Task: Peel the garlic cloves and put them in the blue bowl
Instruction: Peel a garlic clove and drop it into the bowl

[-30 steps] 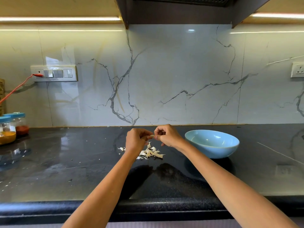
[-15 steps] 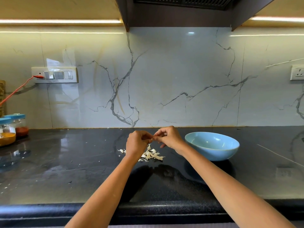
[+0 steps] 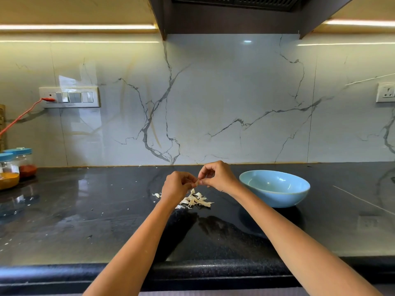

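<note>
Two bare hands meet above a dark, glossy table (image 3: 106,210), just left of the blue bowl (image 3: 274,188). The left hand (image 3: 176,185) has its fingers curled in a grasping grip around a garlic clove (image 3: 196,183), only a small pale tip of which shows between the hands. The right hand (image 3: 217,175) pinches that same tip between thumb and forefinger, its other fingers bent above; the two hands touch at the clove. Directly below the hands, left of the bowl and apart from it, a loose heap of white garlic skins (image 3: 197,199) lies on the table, with one stray piece (image 3: 157,195) farther left. The bowl stands upright; its visible interior shows only blue glaze, the near part hidden by the rim. Far left of the bowl, by the marble-patterned wall, stand two jars with blue lids (image 3: 15,165), holding yellow and red powders. Above them a switch panel (image 3: 69,97) carries a red cable (image 3: 23,114).
</note>
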